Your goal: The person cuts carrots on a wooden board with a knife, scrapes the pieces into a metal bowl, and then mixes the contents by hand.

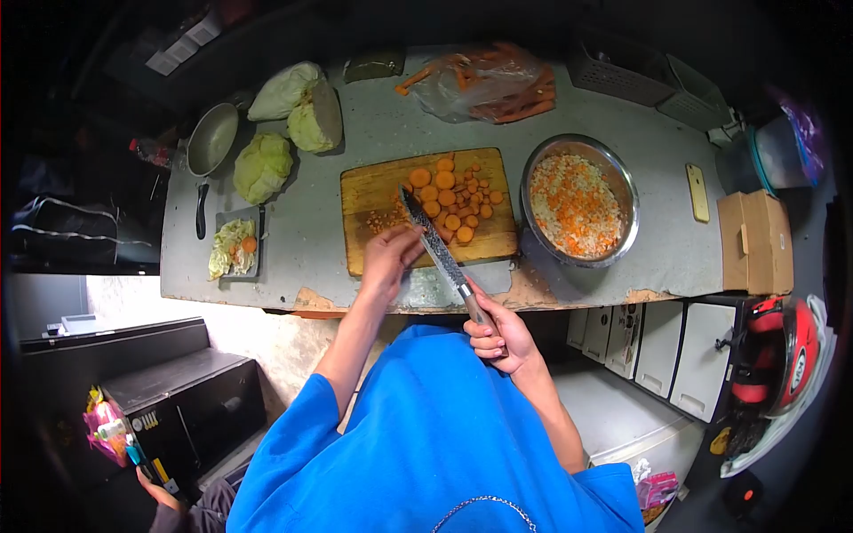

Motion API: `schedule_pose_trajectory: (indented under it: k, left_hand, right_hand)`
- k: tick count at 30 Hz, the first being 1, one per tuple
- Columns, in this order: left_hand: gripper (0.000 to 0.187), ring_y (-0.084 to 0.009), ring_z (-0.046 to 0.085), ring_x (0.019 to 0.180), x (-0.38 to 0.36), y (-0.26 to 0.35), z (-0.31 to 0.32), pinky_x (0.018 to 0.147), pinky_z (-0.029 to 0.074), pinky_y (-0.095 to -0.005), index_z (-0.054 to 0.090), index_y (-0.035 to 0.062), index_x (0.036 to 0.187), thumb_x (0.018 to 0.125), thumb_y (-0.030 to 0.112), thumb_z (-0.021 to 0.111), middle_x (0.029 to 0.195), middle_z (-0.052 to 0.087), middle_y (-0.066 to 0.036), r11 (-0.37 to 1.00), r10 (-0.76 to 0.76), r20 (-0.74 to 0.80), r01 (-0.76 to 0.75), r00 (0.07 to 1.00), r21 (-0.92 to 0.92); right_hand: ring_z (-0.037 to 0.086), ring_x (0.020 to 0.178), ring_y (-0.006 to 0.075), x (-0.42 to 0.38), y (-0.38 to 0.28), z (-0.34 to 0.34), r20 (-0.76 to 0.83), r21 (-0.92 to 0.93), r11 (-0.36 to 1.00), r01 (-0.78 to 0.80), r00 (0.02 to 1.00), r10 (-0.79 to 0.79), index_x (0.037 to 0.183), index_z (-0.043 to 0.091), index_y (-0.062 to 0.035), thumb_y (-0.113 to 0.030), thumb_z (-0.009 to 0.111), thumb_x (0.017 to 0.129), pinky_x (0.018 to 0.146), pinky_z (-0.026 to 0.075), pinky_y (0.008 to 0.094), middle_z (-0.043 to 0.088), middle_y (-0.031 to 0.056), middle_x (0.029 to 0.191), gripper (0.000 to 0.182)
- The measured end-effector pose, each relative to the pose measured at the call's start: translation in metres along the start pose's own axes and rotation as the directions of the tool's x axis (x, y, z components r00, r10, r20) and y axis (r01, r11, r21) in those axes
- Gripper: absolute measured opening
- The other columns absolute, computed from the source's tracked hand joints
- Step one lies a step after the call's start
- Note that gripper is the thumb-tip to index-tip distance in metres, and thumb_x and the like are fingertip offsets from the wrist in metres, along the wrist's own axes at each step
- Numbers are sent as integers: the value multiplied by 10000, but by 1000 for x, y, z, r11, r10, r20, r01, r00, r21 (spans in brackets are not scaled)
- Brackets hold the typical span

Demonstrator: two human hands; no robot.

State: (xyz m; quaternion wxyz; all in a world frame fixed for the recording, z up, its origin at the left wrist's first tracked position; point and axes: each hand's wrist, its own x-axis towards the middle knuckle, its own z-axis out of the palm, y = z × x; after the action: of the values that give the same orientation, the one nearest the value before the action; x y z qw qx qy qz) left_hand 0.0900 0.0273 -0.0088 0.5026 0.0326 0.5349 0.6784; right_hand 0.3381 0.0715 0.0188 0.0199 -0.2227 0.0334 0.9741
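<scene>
My right hand [499, 336] is wrapped round the handle of a kitchen knife [435, 249]. Its dark, speckled blade points up and left across a wooden cutting board [355, 191]. Close against the blade, my left hand [389, 258] has its fingers bent and pressed together over the board's front edge; whatever they pinch, if anything, is hidden. Round carrot slices [447, 197] of several sizes lie right of the blade. Finely chopped carrot bits [382, 220] are left of it, just beyond my left fingers.
Right of the board stands a metal bowl [630, 200] of chopped carrot and pale bits. Behind it lies a plastic bag of carrots [480, 84]. Cabbages [264, 167], a pan [213, 140] and a scrap tray [257, 262] sit left. Another person's hand [158, 490] shows bottom left.
</scene>
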Motion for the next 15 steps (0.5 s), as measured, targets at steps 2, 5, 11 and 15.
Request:
schedule_pose_trajectory:
  k: [2, 5, 11, 15]
  left_hand:
    - [194, -176, 725, 895, 20, 5, -21, 891, 627, -263, 676, -87, 1079, 964, 60, 732, 1045, 717, -130, 997, 64, -61, -66, 996, -34]
    - [261, -193, 726, 975, 19, 27, -26, 913, 630, -270, 646, -88, 1171, 980, 73, 718, 1127, 708, -140, 998, 39, -75, -36, 996, 44]
    - [602, -232, 749, 1000, 13, 11, -8, 808, 637, -287, 439, -133, 1377, 919, 49, 786, 1095, 733, -211, 989, -12, 18, 10, 1000, 150]
    - [580, -210, 745, 935, 23, 28, -24, 799, 628, -284, 464, -104, 1390, 937, 80, 776, 1092, 741, -186, 988, 103, -90, -91, 991, 128]
  right_hand:
    - [287, 426, 27, 1, 0, 0, -18, -34, 999, -10, 1000, 9, 1588, 356, -443, -343, 422, 1133, 371, 283, 176, 400, -23, 690, 470]
    - [285, 427, 27, 1, -1, 3, -100, -99, 995, -8, 995, -2, 1594, 345, -438, -348, 424, 1132, 374, 282, 178, 408, -22, 691, 478]
    - [288, 431, 32, 7, -2, 13, -129, -160, 986, -39, 991, 18, 1600, 343, -420, -354, 430, 1127, 377, 277, 183, 406, -18, 686, 485]
    - [293, 433, 41, 1, -4, 17, -131, -188, 982, 5, 991, -30, 1606, 337, -413, -356, 433, 1126, 375, 279, 189, 404, -16, 681, 492]
